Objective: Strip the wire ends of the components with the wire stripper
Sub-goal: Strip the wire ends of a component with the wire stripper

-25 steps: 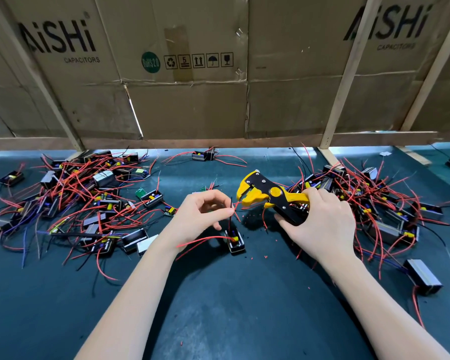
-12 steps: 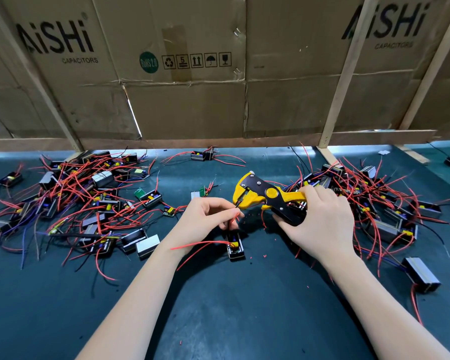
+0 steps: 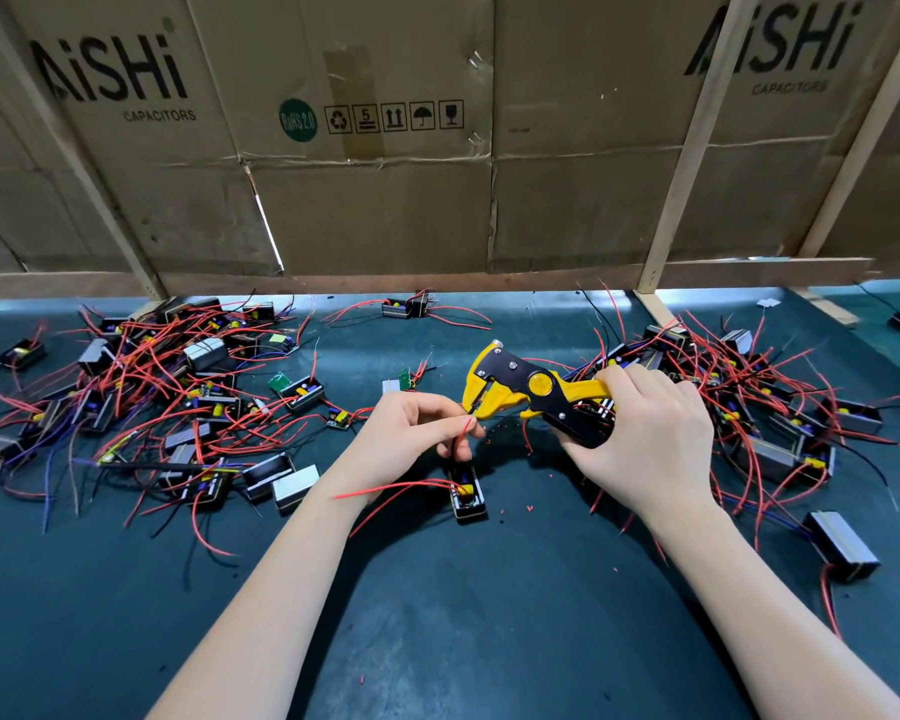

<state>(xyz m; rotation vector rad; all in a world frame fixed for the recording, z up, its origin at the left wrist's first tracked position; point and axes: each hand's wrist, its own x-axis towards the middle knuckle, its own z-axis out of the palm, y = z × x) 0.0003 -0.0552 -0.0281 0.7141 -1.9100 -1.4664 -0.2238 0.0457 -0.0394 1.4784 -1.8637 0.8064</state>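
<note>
My right hand [image 3: 645, 439] grips the handles of a yellow and black wire stripper [image 3: 526, 389], its jaws pointing left. My left hand [image 3: 411, 439] pinches the red and black wires that rise from a small black component [image 3: 468, 496] lying on the dark mat. The wire tips sit right at the stripper's jaws. Another red wire from the same component trails left across my left wrist.
A pile of components with red and blue wires [image 3: 167, 397] covers the mat on the left, another pile [image 3: 759, 397] lies on the right. A lone component [image 3: 842, 545] sits near my right forearm. Cardboard walls [image 3: 375, 210] and wooden struts close off the back. Red insulation bits dot the mat.
The stripper's jaws have moved left and down to meet the wire tips. My left hand has raised the wires slightly toward them.
</note>
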